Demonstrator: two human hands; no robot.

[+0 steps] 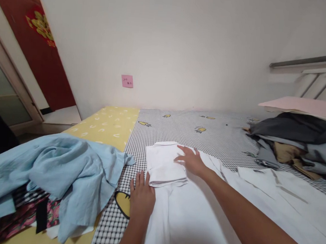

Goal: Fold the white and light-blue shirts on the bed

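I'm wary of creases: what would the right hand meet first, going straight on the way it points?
The right hand would probably meet the folded white cloth directly ahead of its fingertips; whether the two touch is hard to tell.

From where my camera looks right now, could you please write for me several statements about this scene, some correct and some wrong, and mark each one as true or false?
1. The left hand lies at the left edge of the white garment. True.
2. The right hand is on the light-blue garment. False: it is at the folded part of the white garment.
3. The light-blue garment lies to the left of both hands. True.
4. The light-blue garment is neatly folded into a flat square. False: it lies crumpled.
5. The pink sticky note is on the pale wall. True.
6. The right hand is clenched into a fist. False: its fingers are spread.
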